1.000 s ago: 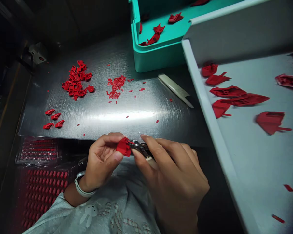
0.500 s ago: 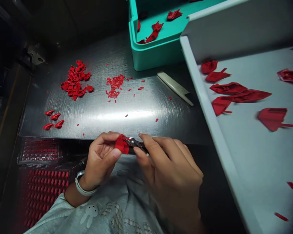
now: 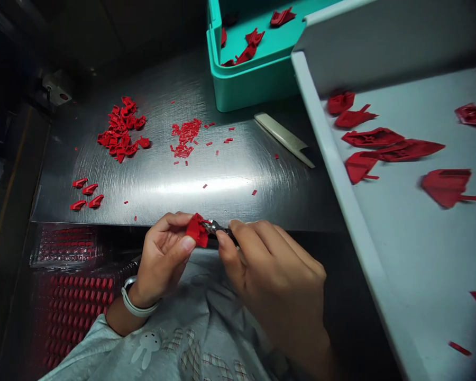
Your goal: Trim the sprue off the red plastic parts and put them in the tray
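Observation:
Pinched between the thumb and fingers of my left hand [image 3: 164, 254] is a small red plastic part [image 3: 197, 231], held just off the table's front edge. My right hand [image 3: 273, 259] is closed around a pair of nippers [image 3: 214, 227], whose metal jaws touch the right side of that part. Whether the jaws are parted is too small to make out. Beyond my hands, a heap of red plastic parts [image 3: 122, 129] and a pile of tiny red offcuts [image 3: 186, 135] lie on the metal table [image 3: 162, 193]. Several red pieces [image 3: 87, 194] sit at the left.
A teal bin [image 3: 254, 87] with red parts stands at the back. The white tray [image 3: 329, 164] on the right holds more red parts. A cream-coloured blade-like tool [image 3: 283, 138] lies between them. Clear trays of red pieces [image 3: 79, 312] are below the table's left front edge.
The fingers of my right hand have closed in further on the nippers, and the hand has shifted slightly left. My left hand keeps its hold on the red part.

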A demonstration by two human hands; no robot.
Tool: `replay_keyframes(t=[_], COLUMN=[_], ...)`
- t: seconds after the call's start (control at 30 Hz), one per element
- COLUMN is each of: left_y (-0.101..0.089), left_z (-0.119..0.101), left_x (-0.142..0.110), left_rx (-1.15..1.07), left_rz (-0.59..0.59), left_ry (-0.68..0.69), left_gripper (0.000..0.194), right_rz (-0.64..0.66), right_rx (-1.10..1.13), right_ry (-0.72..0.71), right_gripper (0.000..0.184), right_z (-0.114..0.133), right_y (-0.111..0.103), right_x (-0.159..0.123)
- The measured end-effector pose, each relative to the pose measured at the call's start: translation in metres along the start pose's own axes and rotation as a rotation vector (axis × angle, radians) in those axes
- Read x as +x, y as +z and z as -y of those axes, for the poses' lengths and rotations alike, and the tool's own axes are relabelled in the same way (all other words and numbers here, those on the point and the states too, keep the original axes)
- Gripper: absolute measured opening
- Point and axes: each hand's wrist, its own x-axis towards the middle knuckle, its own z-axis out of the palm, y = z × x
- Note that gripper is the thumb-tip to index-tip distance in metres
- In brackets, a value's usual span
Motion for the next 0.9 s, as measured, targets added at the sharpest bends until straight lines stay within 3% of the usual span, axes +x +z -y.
replay_keyframes(t=[0.13,0.27,0.4,0.5,0.53,0.63,0.73,0.83,0.9], left_y=[0.003,-0.009,-0.055,-0.105,-0.122,-0.164,-0.19,-0.197,-0.191], left_z=[0.003,0.004,-0.024,-0.068,-0.084,-0.122,-0.139,-0.141,-0.14], left_x=[0.004,0.006,0.017,0.037,0.046,0.077,0.106,0.12,0.119], left_rx=[-0.089,0.01,0.464,0.945,1.122,1.552,1.725,1.8,1.819], left_rz=[0.01,-0.057,-0.22,-0.389,-0.422,-0.448,-0.365,-0.279,-0.273], left_ry=[0.004,0.039,0.255,0.513,0.537,0.428,0.295,0.203,0.224], left_gripper=[0.016,0.021,0.023,0.018,0.019,0.021,0.022,0.025,0.028], right_rz=[-0.011,0.071,0.058,0.079,0.095,0.127,0.126,0.118,0.113], right_rx=[0.067,0.393,0.603,0.615,0.618,0.624,0.611,0.594,0.584], right_ry=[-0.014,0.086,0.266,0.352,0.359,0.337,0.319,0.316,0.314], right_gripper=[0.054,0.053,0.055,0.058,0.058,0.055,0.054,0.053,0.053], right_z=[-0.002,-0.005,-0.011,-0.017,-0.019,-0.02,-0.019,-0.02,-0.022], right_y=[0.01,0.017,0.017,0.019,0.02,0.024,0.024,0.023,0.022], right_x=[0.004,0.005,0.002,-0.002,-0.003,-0.005,-0.005,-0.006,-0.007])
